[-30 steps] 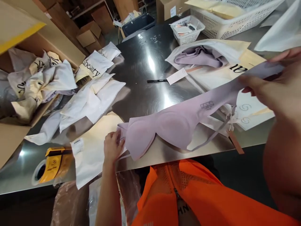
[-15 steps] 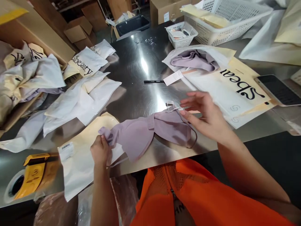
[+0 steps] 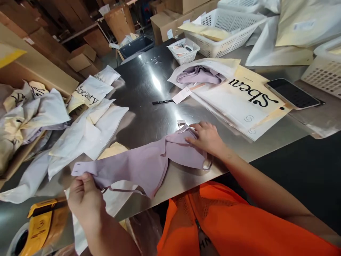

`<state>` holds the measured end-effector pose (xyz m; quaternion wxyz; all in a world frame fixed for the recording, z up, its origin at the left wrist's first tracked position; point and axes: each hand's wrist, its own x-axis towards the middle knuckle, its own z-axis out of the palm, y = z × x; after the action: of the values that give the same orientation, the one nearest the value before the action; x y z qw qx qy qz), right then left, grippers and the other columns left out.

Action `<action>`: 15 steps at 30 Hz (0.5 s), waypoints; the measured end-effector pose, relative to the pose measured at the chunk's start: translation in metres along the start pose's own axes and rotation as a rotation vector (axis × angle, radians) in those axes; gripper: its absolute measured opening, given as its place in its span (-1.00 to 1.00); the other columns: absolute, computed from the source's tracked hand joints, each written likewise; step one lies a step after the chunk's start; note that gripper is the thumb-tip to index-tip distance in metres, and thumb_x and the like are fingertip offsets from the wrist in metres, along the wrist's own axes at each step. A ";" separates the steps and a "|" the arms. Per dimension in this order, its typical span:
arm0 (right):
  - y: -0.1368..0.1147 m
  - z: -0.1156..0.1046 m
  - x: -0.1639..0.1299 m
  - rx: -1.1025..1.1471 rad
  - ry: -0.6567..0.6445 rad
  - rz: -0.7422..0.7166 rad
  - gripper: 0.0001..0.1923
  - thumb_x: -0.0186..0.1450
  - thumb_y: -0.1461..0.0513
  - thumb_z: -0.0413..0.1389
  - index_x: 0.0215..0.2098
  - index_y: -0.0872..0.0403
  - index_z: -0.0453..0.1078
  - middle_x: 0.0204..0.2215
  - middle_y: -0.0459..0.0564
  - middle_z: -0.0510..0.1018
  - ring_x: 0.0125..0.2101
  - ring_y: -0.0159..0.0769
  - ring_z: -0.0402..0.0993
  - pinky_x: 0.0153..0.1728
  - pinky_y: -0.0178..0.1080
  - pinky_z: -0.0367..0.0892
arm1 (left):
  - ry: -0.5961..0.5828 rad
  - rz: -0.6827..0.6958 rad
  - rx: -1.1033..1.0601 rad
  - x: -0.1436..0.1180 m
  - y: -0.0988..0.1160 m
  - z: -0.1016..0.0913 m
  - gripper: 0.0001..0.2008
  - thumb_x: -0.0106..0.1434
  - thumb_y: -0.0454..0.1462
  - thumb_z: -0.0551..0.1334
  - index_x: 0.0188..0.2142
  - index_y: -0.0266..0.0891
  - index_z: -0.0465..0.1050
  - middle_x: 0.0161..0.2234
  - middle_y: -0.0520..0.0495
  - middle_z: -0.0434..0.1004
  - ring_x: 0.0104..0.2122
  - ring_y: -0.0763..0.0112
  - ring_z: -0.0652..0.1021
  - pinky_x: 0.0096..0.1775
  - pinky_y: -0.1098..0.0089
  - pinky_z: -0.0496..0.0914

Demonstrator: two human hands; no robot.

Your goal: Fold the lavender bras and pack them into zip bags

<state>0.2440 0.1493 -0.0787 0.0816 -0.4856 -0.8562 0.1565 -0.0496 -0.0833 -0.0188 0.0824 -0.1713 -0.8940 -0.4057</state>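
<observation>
A lilac bra (image 3: 144, 163) lies stretched along the near edge of the steel table (image 3: 149, 92). My left hand (image 3: 85, 197) grips its left band end and holds it lifted out to the left. My right hand (image 3: 206, 137) presses flat on the right cup, fingers spread, next to a small white tag loop (image 3: 182, 125). A cream mailer bag (image 3: 114, 199) lies under the bra's left part.
A printed mailer (image 3: 239, 99) with a second lilac garment (image 3: 199, 74) lies beyond my right hand, a phone (image 3: 291, 93) to its right. A black pen (image 3: 162, 102), white baskets (image 3: 226, 25), loose bags (image 3: 87, 121), a yellow tape dispenser (image 3: 37, 227), cardboard boxes at left.
My left hand has pulled the bra's band end out to the left and toward me. My right hand came down from above the strap onto the right cup.
</observation>
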 end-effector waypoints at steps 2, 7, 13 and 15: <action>-0.014 0.001 0.012 0.042 0.066 -0.139 -0.45 0.31 0.03 0.12 0.18 0.12 0.33 0.03 0.25 0.43 0.03 0.10 0.31 -0.03 0.05 0.23 | -0.022 -0.030 -0.039 -0.006 0.007 0.006 -0.75 0.20 -0.06 0.12 -0.44 -0.16 0.35 -0.58 0.12 0.27 -0.53 0.42 0.29 -0.48 0.41 0.20; -0.052 0.009 0.049 0.223 -0.064 -0.702 -0.56 0.20 0.38 0.10 0.06 0.05 0.38 -0.06 0.02 0.52 0.08 -0.08 0.32 0.08 0.03 0.20 | -0.144 -0.053 -0.050 -0.021 0.000 0.014 -0.73 0.22 -0.06 0.10 -0.46 -0.18 0.33 -0.60 0.10 0.27 -0.54 0.44 0.28 -0.48 0.41 0.21; -0.023 -0.028 0.060 0.471 0.173 -0.492 -0.79 0.44 0.17 -0.05 -0.13 0.11 0.35 -0.37 -0.05 0.53 -0.42 -0.35 0.41 -0.32 -0.28 0.32 | 0.008 -0.091 0.013 -0.029 -0.026 -0.017 -0.64 0.22 0.01 0.13 -0.49 -0.21 0.37 -0.59 0.11 0.24 -0.52 0.46 0.24 -0.43 0.38 0.21; 0.016 -0.052 0.055 0.603 0.398 -0.295 -0.62 0.48 0.04 -0.17 0.04 0.14 0.22 -0.26 0.06 0.51 -0.39 -0.31 0.40 -0.35 -0.24 0.33 | 0.091 -0.119 -0.049 -0.028 -0.034 -0.027 -0.65 0.19 0.02 0.18 -0.44 -0.23 0.42 -0.58 0.11 0.24 -0.53 0.47 0.24 -0.42 0.37 0.25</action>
<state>0.2436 0.2137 -0.0365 0.4069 -0.3322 -0.7998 0.2905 -0.0365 -0.1314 -0.0325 0.0943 -0.1011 -0.8877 -0.4391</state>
